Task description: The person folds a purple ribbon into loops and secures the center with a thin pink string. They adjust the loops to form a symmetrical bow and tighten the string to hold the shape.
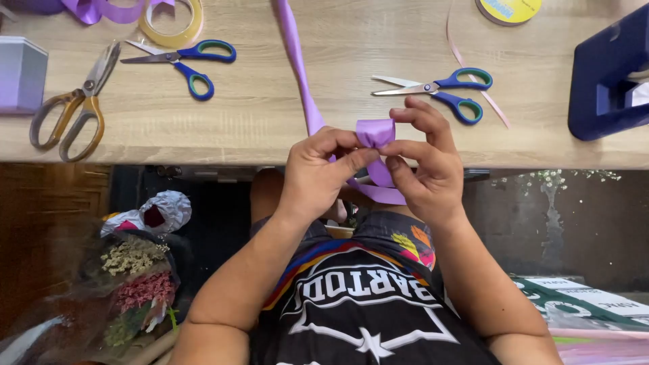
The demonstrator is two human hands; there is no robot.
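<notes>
My left hand (318, 169) and my right hand (426, 162) meet just in front of the wooden table's near edge (203, 145). Both pinch a folded loop of purple ribbon (376, 132) between thumbs and fingers. The ribbon's long tail (297, 61) runs away from me across the tabletop, and a shorter end (385, 192) hangs below my hands toward my lap.
Blue-handled scissors (439, 88) lie just beyond my right hand, another blue pair (182, 57) and a brass-handled pair (74, 101) at the left. A clear tape roll (172, 23), a lilac box (20, 74), a dark blue box (608, 74) and a yellow spool (507, 10) sit around. Dried flowers (132, 284) lie below left.
</notes>
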